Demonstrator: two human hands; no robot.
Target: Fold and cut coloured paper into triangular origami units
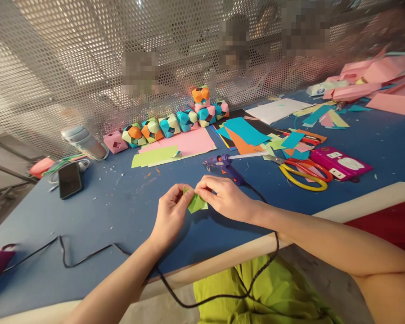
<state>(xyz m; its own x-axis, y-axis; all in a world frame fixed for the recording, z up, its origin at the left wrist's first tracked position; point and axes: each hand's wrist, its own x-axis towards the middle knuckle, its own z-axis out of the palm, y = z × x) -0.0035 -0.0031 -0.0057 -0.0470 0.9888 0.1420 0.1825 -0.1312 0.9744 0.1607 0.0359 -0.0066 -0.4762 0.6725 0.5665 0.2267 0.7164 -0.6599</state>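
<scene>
Between my two hands is a small folded piece of green paper [197,204], held above the blue table near its front edge. My left hand [173,208] pinches its left side between thumb and fingers. The fingertips of my right hand [222,195] are closed on its upper right part. Just beyond my right hand, a purple glue gun [222,161] lies on the table with a clear glue stick in its back end. Behind my hands lie light green paper sheets [153,156] on a large pink sheet [197,143].
Folded multicoloured paper balls [170,126] line the mesh wall. Scissors with yellow and red handles [305,177] and a magenta power strip [340,164] lie right. A phone [70,180] and bottle [83,140] are left. A black cord [219,297] loops past the table edge.
</scene>
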